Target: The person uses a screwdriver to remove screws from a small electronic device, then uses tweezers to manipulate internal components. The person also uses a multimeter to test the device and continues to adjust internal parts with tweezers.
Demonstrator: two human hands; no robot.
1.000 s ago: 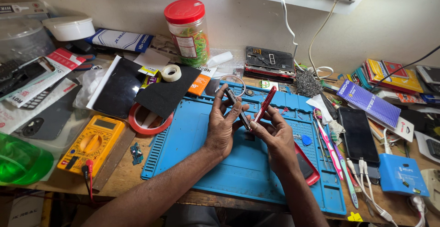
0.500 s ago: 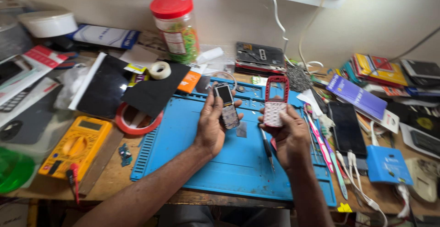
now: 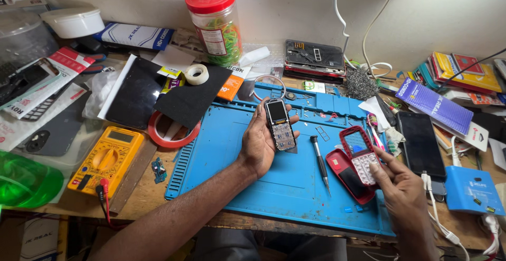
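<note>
My left hand (image 3: 262, 139) holds a bare keypad phone body (image 3: 279, 124), screen and circuit side up, above the blue repair mat (image 3: 232, 161). To the right, my right hand (image 3: 403, 187) grips the phone's red front cover (image 3: 360, 153) with its white keypad, near the mat's right edge. Under that cover lies a red back cover (image 3: 342, 175) on the mat. A screwdriver (image 3: 319, 162) rests on the mat between my hands.
A yellow multimeter (image 3: 107, 158) sits left of the mat, beside a red tape ring (image 3: 173, 131). A red-lidded jar (image 3: 214, 22) stands at the back. A black phone (image 3: 420, 143), a blue box (image 3: 473, 192) and cables crowd the right side. A green container (image 3: 23, 182) is at far left.
My hands have moved apart. The right hand carried the red front cover down and to the right, toward the red back cover. The left hand still holds the phone body.
</note>
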